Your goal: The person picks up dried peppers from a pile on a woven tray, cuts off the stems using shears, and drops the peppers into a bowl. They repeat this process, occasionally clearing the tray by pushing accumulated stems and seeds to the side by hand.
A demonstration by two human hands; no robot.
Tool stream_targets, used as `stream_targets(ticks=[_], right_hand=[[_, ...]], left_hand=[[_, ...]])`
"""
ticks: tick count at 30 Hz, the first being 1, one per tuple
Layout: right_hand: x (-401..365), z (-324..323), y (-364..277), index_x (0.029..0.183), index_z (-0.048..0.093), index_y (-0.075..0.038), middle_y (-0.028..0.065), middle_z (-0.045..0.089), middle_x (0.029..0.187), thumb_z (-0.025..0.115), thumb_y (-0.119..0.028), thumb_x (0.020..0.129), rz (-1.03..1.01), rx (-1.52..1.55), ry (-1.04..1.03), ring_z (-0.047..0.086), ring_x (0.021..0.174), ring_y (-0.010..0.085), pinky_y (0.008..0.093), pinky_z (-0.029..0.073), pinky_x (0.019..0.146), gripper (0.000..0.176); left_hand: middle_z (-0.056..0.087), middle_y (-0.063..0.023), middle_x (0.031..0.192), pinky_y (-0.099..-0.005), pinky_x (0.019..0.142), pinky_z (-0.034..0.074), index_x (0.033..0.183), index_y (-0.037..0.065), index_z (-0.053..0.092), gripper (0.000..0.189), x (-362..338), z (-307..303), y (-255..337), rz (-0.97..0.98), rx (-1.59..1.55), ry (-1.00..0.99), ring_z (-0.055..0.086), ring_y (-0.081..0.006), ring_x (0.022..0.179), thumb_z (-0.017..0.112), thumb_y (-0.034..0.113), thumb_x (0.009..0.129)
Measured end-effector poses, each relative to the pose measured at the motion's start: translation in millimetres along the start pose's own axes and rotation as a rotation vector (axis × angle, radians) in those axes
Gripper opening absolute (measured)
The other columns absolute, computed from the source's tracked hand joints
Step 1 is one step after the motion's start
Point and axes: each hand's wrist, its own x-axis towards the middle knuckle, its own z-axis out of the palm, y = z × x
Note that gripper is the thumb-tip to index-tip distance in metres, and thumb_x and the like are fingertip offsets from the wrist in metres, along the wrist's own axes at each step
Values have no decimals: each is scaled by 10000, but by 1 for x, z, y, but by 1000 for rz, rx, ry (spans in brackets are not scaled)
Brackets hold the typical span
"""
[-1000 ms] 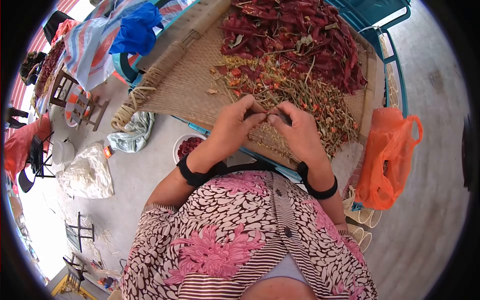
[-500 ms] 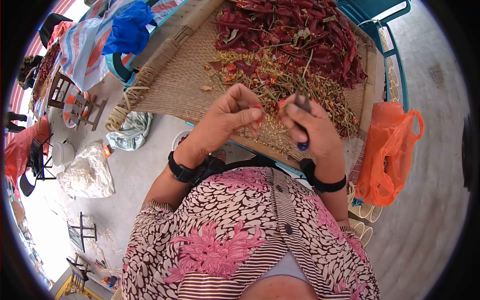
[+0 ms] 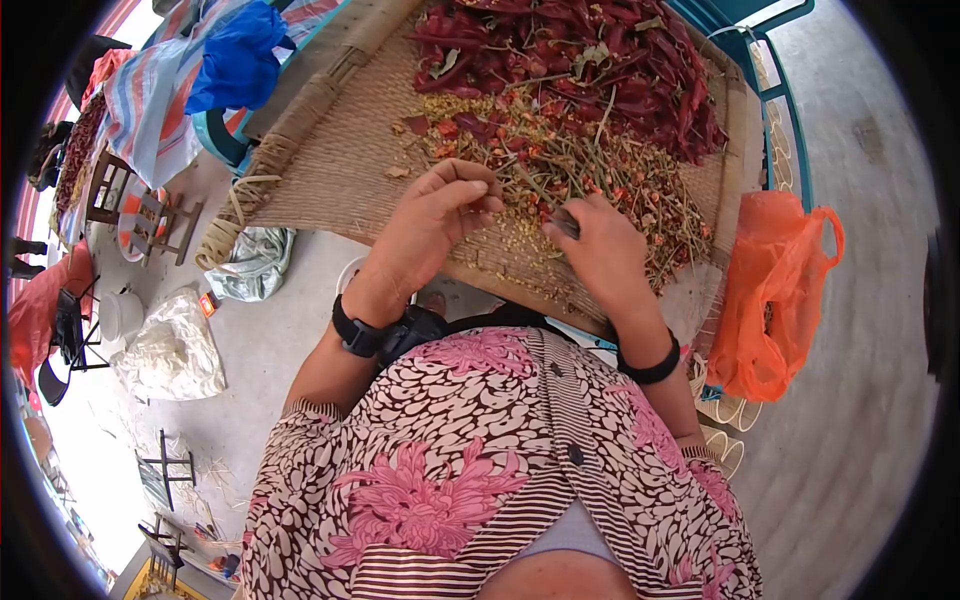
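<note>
My left hand [image 3: 440, 218] hovers over the near edge of the woven mat, its fingers loosely curled and nothing visible in them. Over the pile of stems and seeds, my right hand [image 3: 608, 252] is closed around scissors [image 3: 566, 222]; only a dark part shows, and the rest is hidden by the hand. Pale stems [image 3: 640, 190] mixed with yellow seeds and red bits lie right beside its fingers. Farther back on the mat [image 3: 340, 185] is a large heap of dried red chili peppers [image 3: 570, 60].
An orange plastic bag [image 3: 768, 300] hangs at the right beside the teal metal frame [image 3: 785, 130]. To the left are a blue bag [image 3: 238, 60], a striped sack [image 3: 150, 110], a wooden stool [image 3: 175, 230] and a clear plastic bag [image 3: 175, 345] on the floor.
The red piece at my left fingertips is no longer visible, and those fingers have loosened. My right hand has turned palm down and lowered toward the stems, hiding the blue handle.
</note>
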Motion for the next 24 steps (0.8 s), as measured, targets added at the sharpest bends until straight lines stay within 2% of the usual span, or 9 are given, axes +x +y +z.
stream_targets(ticks=[3, 6, 9, 12, 15, 18, 21, 24], right_hand=[[5, 7, -6, 957, 649, -79, 116, 616, 967, 651, -254, 818, 64, -109, 60, 633, 846, 299, 418, 500, 720, 224], [11, 9, 14, 947, 645, -73, 124, 626, 967, 637, -256, 829, 23, -70, 58, 633, 851, 315, 423, 494, 712, 217], [13, -1, 21, 944, 638, -64, 129, 629, 890, 636, -264, 834, 60, 80, 77, 622, 781, 293, 393, 479, 690, 228], [14, -13, 21, 922, 626, -39, 69, 611, 771, 639, -248, 852, 173, 409, -73, 574, 707, 180, 324, 447, 655, 220], [10, -17, 14, 885, 614, -12, -3, 565, 725, 647, -236, 872, 137, 814, -141, 496, 707, 89, 266, 411, 646, 226], [8, -18, 5, 883, 616, 4, -36, 553, 744, 641, -207, 888, 99, 854, -177, 475, 723, 50, 240, 401, 651, 213], [9, -19, 2, 938, 627, -3, -36, 556, 743, 648, -213, 886, 56, 830, -217, 474, 700, 51, 230, 396, 650, 217], [10, -12, 2, 988, 634, -16, -46, 552, 741, 660, -238, 892, -23, 961, -126, 445, 633, 25, 203, 358, 560, 244]], left_hand=[[619, -72, 997, -277, 815, 489, 1072, 33, 571, 159, -1, 2, -4, -41, 68, 25, 603, -148, 901, 542, 56, 917], [616, -63, 978, -270, 809, 485, 1071, 36, 569, 154, -2, 5, -5, -26, 93, 25, 597, -136, 880, 538, 55, 922], [610, -54, 989, -263, 806, 479, 1095, 29, 565, 176, -4, 10, -3, -24, 165, 23, 588, -127, 878, 535, 56, 924], [604, -45, 1012, -252, 805, 475, 1127, 18, 564, 206, -3, 16, -7, -33, 199, 24, 579, -115, 889, 543, 66, 927], [597, -39, 1034, -247, 804, 473, 1148, 7, 564, 241, 1, 26, -7, -107, 266, 12, 570, -102, 898, 579, 118, 934], [601, -28, 1017, -242, 800, 474, 1147, 13, 572, 276, 2, 36, -6, -96, 282, -25, 567, -92, 886, 614, 184, 934], [610, -12, 980, -234, 792, 472, 1131, 33, 579, 277, 8, 29, -13, -69, 349, -86, 564, -86, 864, 628, 216, 929], [620, -5, 953, -221, 775, 468, 1106, 54, 589, 231, 10, 24, -15, -62, 217, -54, 562, -84, 837, 624, 202, 931]])
